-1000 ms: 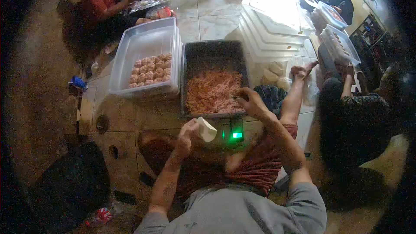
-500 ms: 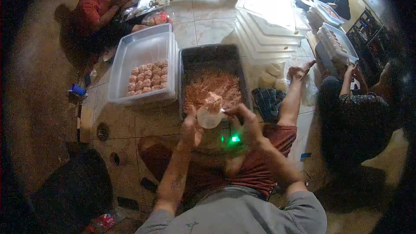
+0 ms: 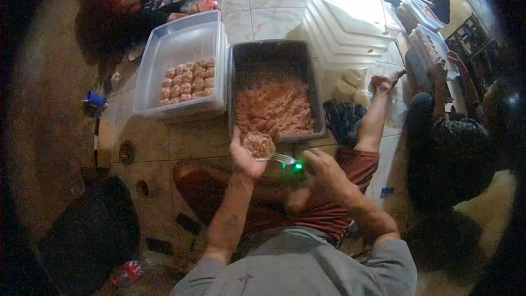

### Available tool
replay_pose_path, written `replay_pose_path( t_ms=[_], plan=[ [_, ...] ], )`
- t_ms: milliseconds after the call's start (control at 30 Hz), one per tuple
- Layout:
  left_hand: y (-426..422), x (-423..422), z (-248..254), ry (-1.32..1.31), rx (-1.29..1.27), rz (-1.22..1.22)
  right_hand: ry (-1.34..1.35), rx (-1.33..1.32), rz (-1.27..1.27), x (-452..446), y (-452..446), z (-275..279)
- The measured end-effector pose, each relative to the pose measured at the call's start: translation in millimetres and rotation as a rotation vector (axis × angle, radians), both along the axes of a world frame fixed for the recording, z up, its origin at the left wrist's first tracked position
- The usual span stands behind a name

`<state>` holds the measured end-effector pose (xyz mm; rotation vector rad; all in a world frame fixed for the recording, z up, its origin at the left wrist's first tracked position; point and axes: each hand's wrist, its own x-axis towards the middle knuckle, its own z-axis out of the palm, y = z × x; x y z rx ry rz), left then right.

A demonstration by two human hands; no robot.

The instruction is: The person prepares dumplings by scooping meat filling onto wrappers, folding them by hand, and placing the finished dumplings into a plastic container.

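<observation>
My left hand cradles a round dumpling wrapper, its palm turned up. A mound of minced meat filling lies on the wrapper. Gripped in my right hand is a metal fork, whose tines reach the wrapper's right edge. Just beyond both hands stands a dark tub with a heap of pinkish minced filling inside. To its left, a translucent plastic bin holds rows of filled dumplings.
Stacked translucent bins rise at the back right. Bagged round wrappers lie near my outstretched foot. Another person sits at right beside a tray; others sit farther back. A blue cup is on the tiled floor at left.
The filling has gone from a raised clump over the wrapper to a mound resting on it. My right hand has drawn the fork back to the right, its tines now visible.
</observation>
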<state>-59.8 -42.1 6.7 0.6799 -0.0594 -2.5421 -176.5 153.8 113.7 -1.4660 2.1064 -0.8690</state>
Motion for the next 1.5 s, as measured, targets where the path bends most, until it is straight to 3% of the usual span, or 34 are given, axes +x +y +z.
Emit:
replay_pose_path(
  t_ms=[33,100,167,267,367,500,567,633,700,733,800,867,967,1000,1067,1100,1167,1233,1267,1367,1433,1500],
  plan=[
    [-9.8,3.4,-42.0,0.312,-0.014,-0.114,-0.002,0.006,-0.006,-1.5,-0.6,0.5],
    [-3.2,0.0,-35.3,0.632,-0.018,-0.232,-0.055,-0.142,0.018,-11.6,-6.5,4.8],
    [14.3,-3.7,50.9,0.171,0.031,-0.357,-0.006,-0.057,0.087,-20.3,-4.0,-10.3],
    [12.0,5.9,31.1,0.182,0.037,-0.277,-0.093,-0.146,0.142,-24.9,-5.6,-11.7],
    [19.2,-0.8,47.5,0.212,-0.022,-0.235,0.001,-0.081,0.079,-6.7,-14.6,-3.7],
    [20.5,5.2,9.2,-0.044,-0.239,-0.006,-0.078,-0.075,-0.054,26.1,-20.1,-20.1],
    [27.5,-20.7,9.3,-0.271,-0.112,0.188,-0.274,-0.194,-0.165,45.2,-24.9,-55.5],
    [28.4,-30.5,42.4,-0.299,-0.106,0.404,-0.137,-0.145,-0.112,35.8,-25.7,-38.6],
    [23.5,-8.1,12.9,-0.349,-0.200,0.205,-0.121,-0.065,0.016,25.4,-17.0,-25.9],
    [26.5,-6.6,42.1,-0.218,-0.198,0.077,-0.101,-0.103,-0.031,26.2,-20.4,-9.3],
    [25.8,-1.6,48.8,-0.084,-0.187,-0.046,-0.037,-0.069,-0.012,22.1,-14.8,-17.1],
    [10.4,3.6,18.6,0.175,-0.007,-0.202,0.034,-0.048,0.024,10.0,-14.1,-10.0],
    [6.6,12.6,1.1,0.226,0.067,-0.344,0.117,0.148,0.067,-5.7,-14.1,7.9],
    [12.1,9.9,26.9,0.219,0.024,-0.369,0.074,0.074,0.105,-12.6,-15.8,-8.1],
    [13.2,13.8,15.3,0.320,0.051,-0.367,0.143,-0.043,0.136,-23.7,-12.3,-32.2],
    [10.8,13.2,11.8,0.416,0.076,-0.362,0.150,-0.049,0.146,-24.2,-16.9,-18.7],
    [14.0,10.5,23.3,0.387,0.107,-0.345,0.210,-0.003,0.103,-10.4,-15.7,15.2],
    [17.2,7.0,26.6,0.380,0.138,-0.324,0.160,-0.028,0.064,-14.8,-8.8,-21.3],
    [16.7,5.1,25.8,0.254,0.090,-0.284,0.115,-0.061,0.036,-20.3,-7.5,-33.1],
    [9.9,8.6,14.4,0.070,-0.020,-0.211,-0.054,-0.134,-0.027,-21.1,-4.5,-19.2],
    [7.5,9.1,8.7,0.026,-0.077,-0.190,-0.146,-0.155,-0.115,-22.7,-13.0,-47.9],
    [7.0,8.4,7.1,-0.232,-0.448,-0.436,-0.237,-0.179,-0.200,-19.6,-22.9,-57.9]
  ],
)
